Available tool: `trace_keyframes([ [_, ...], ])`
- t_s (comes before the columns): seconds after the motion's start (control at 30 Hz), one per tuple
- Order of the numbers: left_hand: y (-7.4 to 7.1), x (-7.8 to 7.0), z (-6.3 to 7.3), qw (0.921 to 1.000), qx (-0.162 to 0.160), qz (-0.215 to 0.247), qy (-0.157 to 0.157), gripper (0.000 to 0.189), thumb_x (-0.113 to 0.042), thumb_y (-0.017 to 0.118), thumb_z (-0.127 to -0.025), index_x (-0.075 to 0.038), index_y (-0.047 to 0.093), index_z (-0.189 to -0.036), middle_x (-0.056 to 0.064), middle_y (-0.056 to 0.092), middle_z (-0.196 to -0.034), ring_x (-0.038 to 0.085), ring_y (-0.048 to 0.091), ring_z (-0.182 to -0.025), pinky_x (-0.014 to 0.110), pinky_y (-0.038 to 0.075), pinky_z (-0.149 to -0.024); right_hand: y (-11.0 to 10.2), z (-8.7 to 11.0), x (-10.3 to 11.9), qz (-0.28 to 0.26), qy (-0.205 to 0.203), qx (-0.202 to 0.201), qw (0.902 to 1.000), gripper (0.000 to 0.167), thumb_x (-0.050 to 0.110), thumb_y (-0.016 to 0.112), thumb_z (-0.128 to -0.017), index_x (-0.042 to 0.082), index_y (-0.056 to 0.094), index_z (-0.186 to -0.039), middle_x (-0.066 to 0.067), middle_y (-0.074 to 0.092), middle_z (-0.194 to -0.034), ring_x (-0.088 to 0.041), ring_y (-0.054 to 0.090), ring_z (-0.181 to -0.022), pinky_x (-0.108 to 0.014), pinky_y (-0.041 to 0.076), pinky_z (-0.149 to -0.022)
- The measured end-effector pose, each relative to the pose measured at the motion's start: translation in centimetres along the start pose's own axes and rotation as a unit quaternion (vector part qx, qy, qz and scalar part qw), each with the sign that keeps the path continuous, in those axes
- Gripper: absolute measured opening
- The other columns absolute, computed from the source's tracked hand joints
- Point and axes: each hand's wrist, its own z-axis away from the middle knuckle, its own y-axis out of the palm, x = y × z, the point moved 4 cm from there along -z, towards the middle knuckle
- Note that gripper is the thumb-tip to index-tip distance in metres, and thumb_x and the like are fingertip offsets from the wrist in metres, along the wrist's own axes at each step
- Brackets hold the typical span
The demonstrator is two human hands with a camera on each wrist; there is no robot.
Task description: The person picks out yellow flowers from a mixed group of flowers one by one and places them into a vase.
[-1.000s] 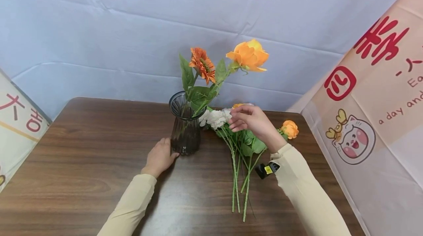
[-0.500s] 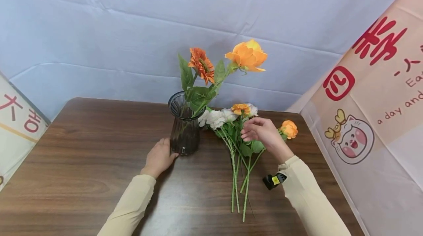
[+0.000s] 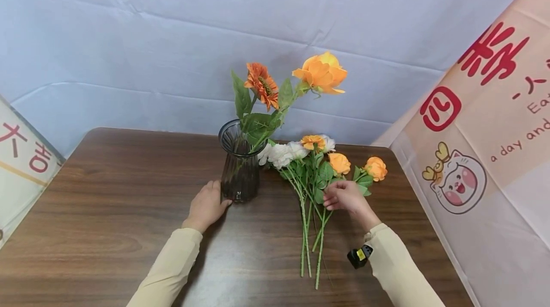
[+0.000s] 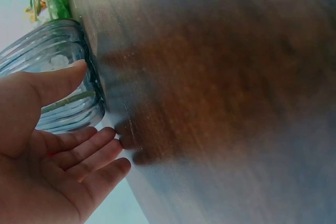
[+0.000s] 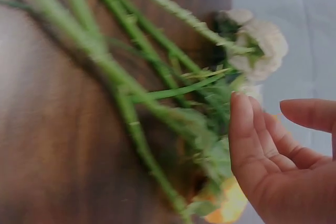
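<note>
In the head view a dark, see-through ribbed glass vase [image 3: 240, 173] stands upright, holding a rust-orange daisy-like flower [image 3: 263, 85] and a large yellow-orange flower [image 3: 321, 73]. My left hand [image 3: 207, 206] rests at the vase's lower left side. The left wrist view has its thumb against the glass and its fingers fairly straight beside the base. My right hand [image 3: 347, 200] hovers over the leafy stems of the loose flowers, right of the vase. In the right wrist view its thumb stands apart from its lightly bent fingers, with nothing between them.
White flowers [image 3: 281, 155], a small orange-yellow flower [image 3: 313, 142] and two orange roses, one nearer [image 3: 339, 164] and one farther right [image 3: 376, 168], lie on the brown wooden table [image 3: 129, 202]. Their green stems [image 3: 320, 249] cross toward the front. A pale cloth wall [image 3: 172, 49] rises behind.
My right hand has drawn down and toward me, from above the white blossoms to the stems, uncovering the small orange-yellow flower and a rose. The left hand and vase have stayed put.
</note>
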Motion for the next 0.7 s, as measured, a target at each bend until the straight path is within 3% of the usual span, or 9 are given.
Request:
trace_keyframes([
  [0.4,-0.1,0.0,0.0,0.9999,-0.010,0.000,0.007,0.061,-0.026,0.071,-0.080,0.012,0.047,-0.120,0.023,0.053,-0.109,0.036,0.054,-0.100,0.046,0.047,-0.082,-0.2,0.1,-3.3,0.018,0.023,-0.003,0.9996,0.015,0.000,0.050,-0.089,-0.014,0.054,-0.094,-0.015,0.059,-0.072,-0.020,0.061,-0.059,-0.034,0.055,-0.056],
  [0.7,0.1,0.0,0.0,1.0000,-0.008,-0.001,0.006,0.061,-0.027,0.071,-0.081,0.012,0.046,-0.121,0.024,0.053,-0.110,0.036,0.054,-0.100,0.046,0.047,-0.082,0.1,0.3,-4.2,0.015,0.035,0.005,0.9993,0.015,0.000,0.053,-0.087,-0.013,0.055,-0.094,-0.015,0.059,-0.072,-0.019,0.060,-0.057,-0.032,0.054,-0.054],
])
